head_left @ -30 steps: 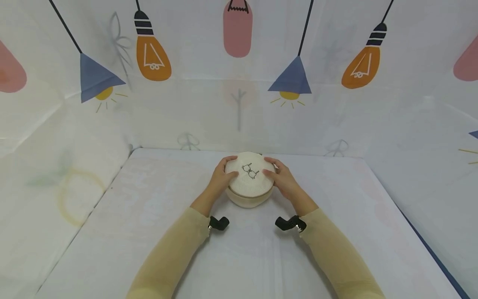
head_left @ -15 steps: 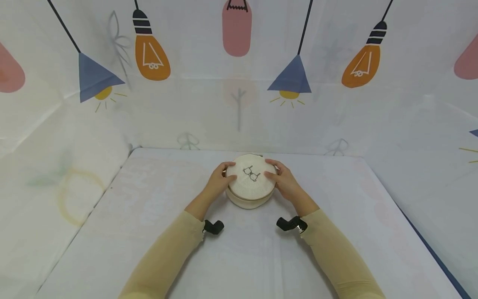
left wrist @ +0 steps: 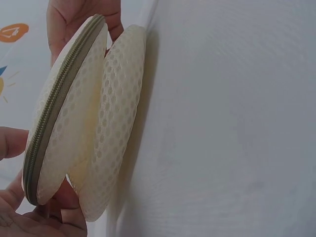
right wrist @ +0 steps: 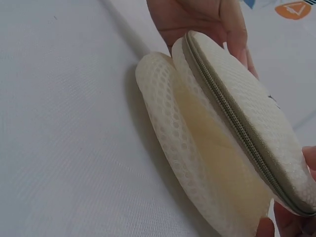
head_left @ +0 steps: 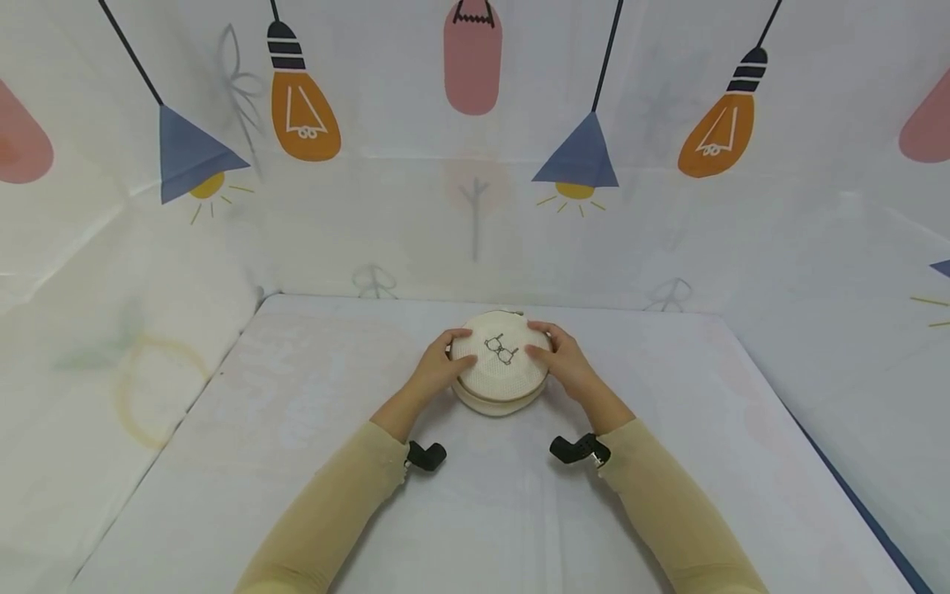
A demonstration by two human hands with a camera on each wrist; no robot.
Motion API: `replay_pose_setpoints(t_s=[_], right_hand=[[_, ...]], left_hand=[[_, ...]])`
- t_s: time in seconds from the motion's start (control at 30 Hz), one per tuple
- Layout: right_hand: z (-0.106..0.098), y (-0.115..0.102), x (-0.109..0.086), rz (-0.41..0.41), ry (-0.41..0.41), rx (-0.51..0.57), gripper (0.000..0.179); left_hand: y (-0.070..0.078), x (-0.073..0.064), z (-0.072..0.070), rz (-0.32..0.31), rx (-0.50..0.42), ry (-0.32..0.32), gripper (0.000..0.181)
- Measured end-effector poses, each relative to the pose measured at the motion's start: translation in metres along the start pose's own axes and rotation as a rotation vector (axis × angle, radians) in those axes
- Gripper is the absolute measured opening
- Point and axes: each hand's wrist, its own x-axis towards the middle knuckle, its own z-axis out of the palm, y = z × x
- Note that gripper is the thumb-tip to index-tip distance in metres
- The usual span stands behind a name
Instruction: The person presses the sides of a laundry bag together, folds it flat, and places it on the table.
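A round cream mesh laundry bag (head_left: 499, 379), printed on top with a thin black outline like a bra or glasses, sits on the white table. My left hand (head_left: 435, 369) holds its left side, thumb on top and fingers at the rim. On the opposite side, my right hand (head_left: 570, 365) grips the bag in the same way. An olive zipper (left wrist: 55, 98) runs shut around the upper disc in the left wrist view. Below that disc, the honeycomb mesh side (right wrist: 170, 121) folds inward and leaves a wedge-shaped gap. The bag's inside is hidden.
The white tabletop (head_left: 490, 511) extends around the bag. Behind it stands a pale fabric wall (head_left: 579, 256) printed with lamps and bulbs. Black wrist mounts (head_left: 426, 456) stick inward from both beige sleeves (head_left: 679, 511).
The bag's top disc has shifted slightly down and toward me, so less of the lower part shows. Both hands have moved with it and still hold the sides.
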Motion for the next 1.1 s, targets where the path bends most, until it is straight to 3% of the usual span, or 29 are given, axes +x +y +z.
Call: replay_pose_setpoints(t_s=[0.3, 0.43, 0.7, 1.0, 1.1], right_hand=[[-0.001, -0.002, -0.006, -0.02, 0.009, -0.217, 0.054], [-0.001, -0.003, -0.009, -0.046, 0.0, -0.32, 0.055], [-0.005, -0.004, -0.011, -0.212, -0.003, -0.594, 0.05], [-0.007, -0.007, -0.013, -0.383, -0.095, -0.73, 0.052], [-0.008, -0.008, -0.015, -0.402, -0.119, -0.758, 0.055]], left_hand=[[-0.002, -0.002, 0.001, 0.044, 0.065, 0.003, 0.051], [-0.001, -0.004, 0.002, 0.115, 0.182, 0.014, 0.049], [0.003, -0.007, 0.004, 0.215, 0.389, 0.069, 0.048], [0.005, -0.011, 0.004, 0.283, 0.644, 0.009, 0.063], [0.005, -0.01, 0.004, 0.306, 0.713, -0.015, 0.064]])
